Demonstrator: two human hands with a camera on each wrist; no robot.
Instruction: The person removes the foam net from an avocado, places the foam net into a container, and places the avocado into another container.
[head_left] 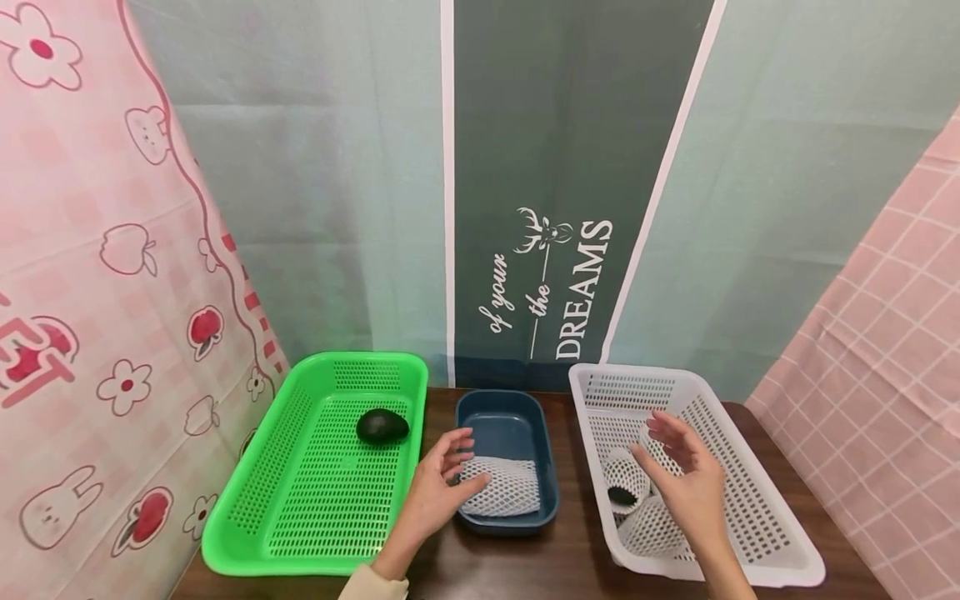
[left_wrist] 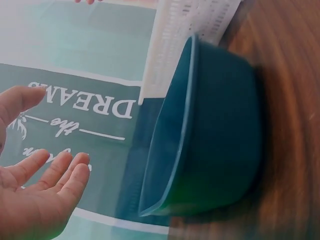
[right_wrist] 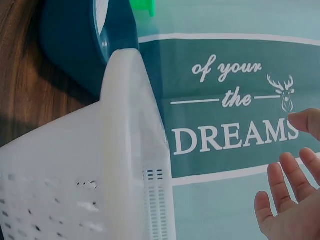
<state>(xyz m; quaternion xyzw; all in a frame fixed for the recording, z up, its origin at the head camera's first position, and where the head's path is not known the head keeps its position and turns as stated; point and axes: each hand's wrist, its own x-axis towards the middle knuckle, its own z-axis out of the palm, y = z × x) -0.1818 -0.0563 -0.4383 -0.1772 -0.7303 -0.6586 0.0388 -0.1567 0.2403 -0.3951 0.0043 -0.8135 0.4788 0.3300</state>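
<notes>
My left hand (head_left: 435,492) is held over the left side of a blue plastic box (head_left: 502,429). Its fingers are spread and loosely bent with nothing between them, as the left wrist view also shows. White foam net sleeves (head_left: 502,487) lie in the near half of that box. Above the white basket (head_left: 757,492) hovers my right hand (head_left: 693,492), thumb and fingers apart and holding nothing. Below it lie several net-wrapped pieces, one net (head_left: 628,473) showing a dark end; the hand partly hides them. A dark avocado (head_left: 382,427) rests bare in the green basket (head_left: 322,492).
The three containers stand side by side on a dark wooden table (head_left: 510,575). Behind them hangs a green cloth (head_left: 337,208) with printed lettering. Pink patterned cloths close off the left (head_left: 82,317) and right (head_left: 870,333) sides.
</notes>
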